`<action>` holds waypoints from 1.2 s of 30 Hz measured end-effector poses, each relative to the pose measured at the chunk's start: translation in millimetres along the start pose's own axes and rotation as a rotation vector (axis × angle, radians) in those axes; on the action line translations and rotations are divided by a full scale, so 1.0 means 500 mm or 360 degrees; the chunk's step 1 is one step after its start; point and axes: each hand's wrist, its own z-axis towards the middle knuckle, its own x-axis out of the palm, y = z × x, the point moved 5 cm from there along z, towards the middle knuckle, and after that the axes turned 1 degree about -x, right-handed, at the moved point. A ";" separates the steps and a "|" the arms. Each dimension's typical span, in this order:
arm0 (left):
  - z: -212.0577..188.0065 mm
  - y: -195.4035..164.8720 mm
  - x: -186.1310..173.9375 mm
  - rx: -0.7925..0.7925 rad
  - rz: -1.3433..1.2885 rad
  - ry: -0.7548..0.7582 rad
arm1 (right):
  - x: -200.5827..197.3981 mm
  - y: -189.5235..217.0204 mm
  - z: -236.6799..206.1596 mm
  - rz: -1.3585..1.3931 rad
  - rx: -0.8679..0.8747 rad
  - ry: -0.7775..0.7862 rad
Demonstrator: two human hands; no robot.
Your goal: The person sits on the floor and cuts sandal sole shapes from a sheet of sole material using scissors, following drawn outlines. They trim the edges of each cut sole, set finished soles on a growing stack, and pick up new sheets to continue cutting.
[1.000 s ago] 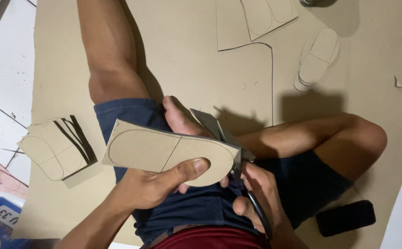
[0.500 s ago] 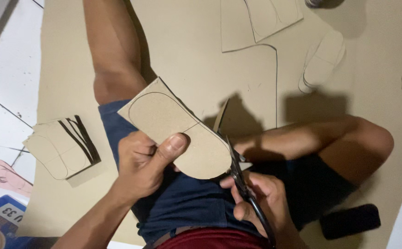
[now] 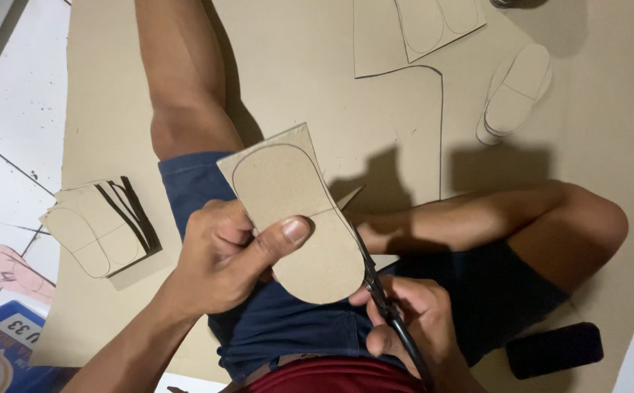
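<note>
My left hand [image 3: 226, 258] grips a tan cardboard piece [image 3: 291, 211] with a shoe-sole outline drawn on it, thumb pressed on its face. Its lower end is rounded along the cut edge, its upper end still square. My right hand [image 3: 411, 320] holds black-handled scissors [image 3: 379, 291] whose blades meet the piece's right edge. A thin offcut strip [image 3: 349, 196] sticks out beside the blades. Both hands are over my lap, above dark blue shorts.
I sit with legs apart on a big cardboard sheet [image 3: 309, 80] marked with drawn lines. A stack of marked cardboard pieces [image 3: 102, 225] lies left, cut sole shapes [image 3: 513, 94] upper right, a black object [image 3: 553, 349] lower right, pink sole [image 3: 8, 269] and blue box [image 3: 4, 346] far left.
The cardboard piece has turned from lying nearly level to standing more upright, its square end swinging up. The scissors have travelled along its right edge, and my left thumb has shifted with the turn.
</note>
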 end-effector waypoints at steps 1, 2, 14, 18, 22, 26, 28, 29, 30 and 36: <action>0.000 -0.008 0.007 0.0062 -0.0087 0.0063 | 0.000 0.000 -0.001 -0.0079 -0.0028 0.0004; 0.001 -0.010 0.012 0.0062 -0.0034 0.0076 | 0.000 0.002 -0.001 -0.0050 -0.0065 0.0003; 0.002 0.009 0.018 -0.0229 0.0023 0.0061 | -0.001 0.001 -0.004 -0.0142 -0.0115 -0.0064; -0.008 0.008 0.037 -0.0295 0.0090 0.0129 | 0.008 0.034 0.003 0.0010 -0.0105 -0.0037; -0.022 0.014 0.054 -0.0273 -0.0032 0.0159 | 0.013 0.065 0.017 0.0207 -0.0249 0.0014; -0.033 0.021 0.072 -0.0251 -0.0183 0.0128 | 0.011 0.041 0.004 0.0172 -0.0210 -0.0094; -0.033 0.024 0.081 -0.0255 -0.0302 0.0083 | 0.007 0.017 -0.008 0.0234 -0.0153 -0.0179; -0.031 0.025 0.084 -0.0275 -0.0298 0.0084 | 0.004 0.012 -0.014 0.0113 -0.0204 -0.0214; -0.028 0.027 0.085 -0.0294 -0.0295 0.0086 | 0.000 0.009 -0.018 -0.0009 -0.0255 -0.0250; -0.015 0.014 0.059 -0.0044 -0.0096 -0.0107 | 0.003 0.023 -0.007 0.0008 -0.0278 -0.0143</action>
